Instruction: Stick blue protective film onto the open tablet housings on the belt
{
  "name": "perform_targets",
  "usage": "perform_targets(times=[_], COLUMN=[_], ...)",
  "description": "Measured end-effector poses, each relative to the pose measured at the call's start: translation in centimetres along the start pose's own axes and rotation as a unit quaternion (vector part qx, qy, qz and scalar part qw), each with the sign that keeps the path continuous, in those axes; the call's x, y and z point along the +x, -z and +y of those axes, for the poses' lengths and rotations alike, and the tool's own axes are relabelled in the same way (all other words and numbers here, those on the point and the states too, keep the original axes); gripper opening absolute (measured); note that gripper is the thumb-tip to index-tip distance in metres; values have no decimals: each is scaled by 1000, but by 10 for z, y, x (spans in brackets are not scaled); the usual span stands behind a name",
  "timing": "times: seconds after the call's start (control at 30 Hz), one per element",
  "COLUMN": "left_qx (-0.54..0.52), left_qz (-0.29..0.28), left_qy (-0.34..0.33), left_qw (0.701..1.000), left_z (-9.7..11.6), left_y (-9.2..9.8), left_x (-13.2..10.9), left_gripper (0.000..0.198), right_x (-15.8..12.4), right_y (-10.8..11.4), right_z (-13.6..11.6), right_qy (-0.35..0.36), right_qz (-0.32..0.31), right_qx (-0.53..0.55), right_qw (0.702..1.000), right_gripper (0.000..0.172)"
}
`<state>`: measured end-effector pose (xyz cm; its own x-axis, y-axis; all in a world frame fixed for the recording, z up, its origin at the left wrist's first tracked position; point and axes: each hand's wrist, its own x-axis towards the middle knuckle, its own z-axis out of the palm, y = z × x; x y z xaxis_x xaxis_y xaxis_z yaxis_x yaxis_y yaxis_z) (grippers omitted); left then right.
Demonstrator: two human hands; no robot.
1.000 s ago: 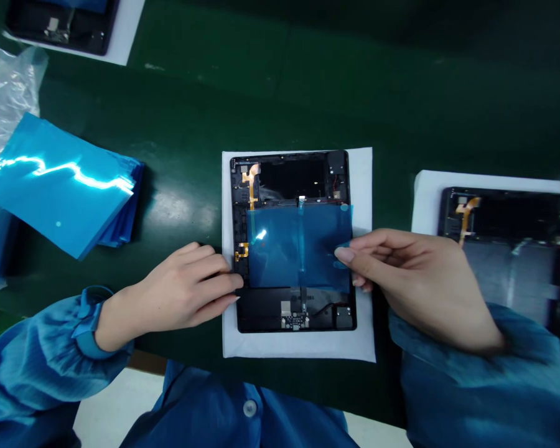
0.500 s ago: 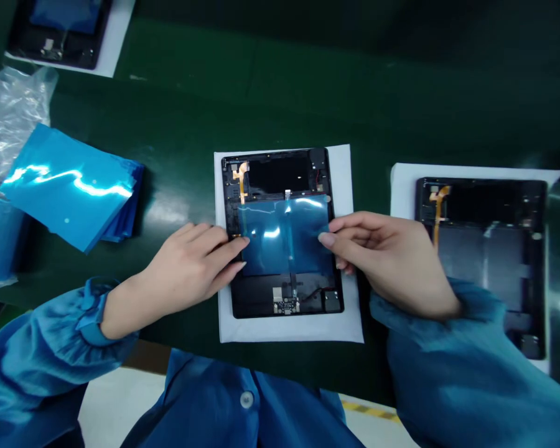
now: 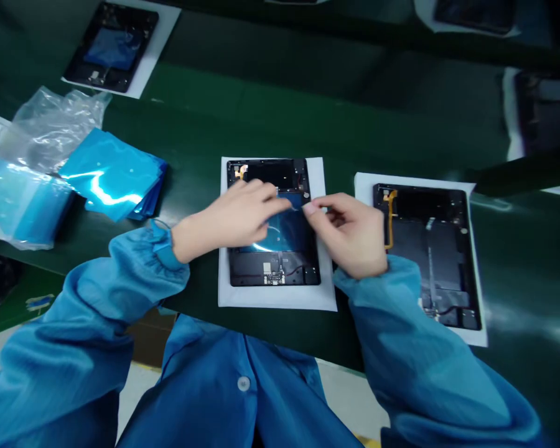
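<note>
In front of me lies an opened tablet (image 3: 298,267), its inner parts facing up. A glossy blue film (image 3: 287,233) covers the middle of it. My left hand (image 3: 236,214) reaches across the film from the left, index finger stretched out towards the film's upper right and the other fingers loosely bent. It hides the film's left part. At the film's upper right edge, thumb and index finger of my right hand (image 3: 348,230) are pinched together on what looks like the film's edge. The two hands' fingertips are close together but apart.
White sheets (image 3: 280,297) lie under the tablets. To the right rests another opened tablet (image 3: 422,255) without blue film. Blue film sheets (image 3: 112,174) are stacked at left beside a clear plastic bag (image 3: 51,137). A further tablet (image 3: 114,50) lies at the far left.
My left hand has moved right and up from the tablet's left edge to over the film. My right hand has shifted up to the film's upper right edge. The camera view has shifted.
</note>
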<state>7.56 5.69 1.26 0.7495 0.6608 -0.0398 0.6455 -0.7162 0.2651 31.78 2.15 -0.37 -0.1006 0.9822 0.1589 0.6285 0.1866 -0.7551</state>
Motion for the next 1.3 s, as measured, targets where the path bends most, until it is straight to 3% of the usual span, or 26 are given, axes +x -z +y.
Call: perform_targets(times=[0.07, 0.13, 0.23, 0.37, 0.53, 0.73, 0.9, 0.97, 1.13, 1.3], left_qx=[-18, -34, -53, -62, -61, -55, -56, -56, -47, -24], left_qz=[46, 46, -16, -44, -36, -37, -41, -43, -56, -78], left_qy=[62, 104, 121, 122, 124, 125, 131, 130, 132, 157], left_qw=[997, 993, 991, 990, 990, 990, 989, 989, 989, 984], left_z=[-18, -33, -42, -40, -40, -42, -41, -42, -43, -40], left_y=[2, 1, -4, -9, -10, -11, -10, -8, -3, -1], left_x=[-22, -43, -61, -62, -61, -61, -61, -61, -60, -59], left_gripper=[66, 98, 125, 130, 127, 127, 128, 126, 125, 123], right_x=[-1, 5, 24, 44, 22, 1, -28, -26, 0, -39], right_y=[-4, -12, -24, -34, -31, -30, -33, -28, -8, 11], right_z=[-9, -16, -20, -19, -17, -16, -18, -13, 10, 25], right_qy=[154, 271, 338, 334, 361, 249, 323, 326, 250, 354], right_qz=[-112, -214, -279, -270, -262, -144, -215, -209, -122, -122], right_qx=[-80, -149, -231, -278, -280, -307, -257, -246, -302, -293], right_qw=[978, 927, 869, 859, 850, 907, 885, 889, 912, 880], right_gripper=[32, 42, 56, 60, 67, 59, 61, 54, 49, 43])
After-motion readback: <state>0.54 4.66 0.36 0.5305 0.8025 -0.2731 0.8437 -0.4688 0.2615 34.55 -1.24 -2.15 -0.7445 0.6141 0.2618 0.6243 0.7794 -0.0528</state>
